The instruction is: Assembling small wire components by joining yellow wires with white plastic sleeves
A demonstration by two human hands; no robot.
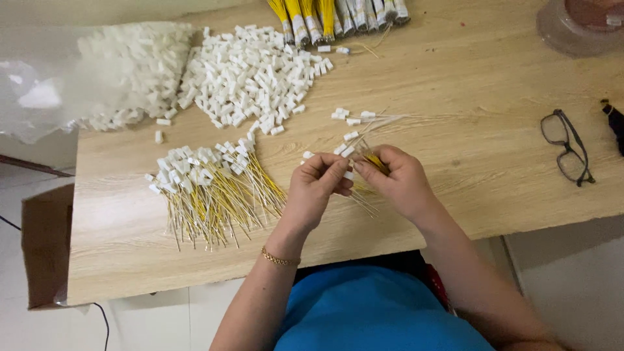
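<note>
My left hand (314, 188) pinches a small white plastic connector (348, 175) between thumb and fingers. My right hand (398, 182) holds a thin bundle of yellow wires (373, 159) with bare metal ends, touching the left hand's fingertips above the wooden table (468, 162). A few loose white connectors (348, 117) lie just beyond the hands. Left of my hands lies a fanned pile of finished yellow wires with white connectors (208, 188).
A large heap of white connectors (253, 75) and a clear plastic bag of more connectors (130, 71) sit at the far left. Taped wire bundles (338, 16) lie at the far edge. Black glasses (569, 146) rest at the right, a clear container (578, 23) at the corner. A cardboard box (45, 244) stands below left.
</note>
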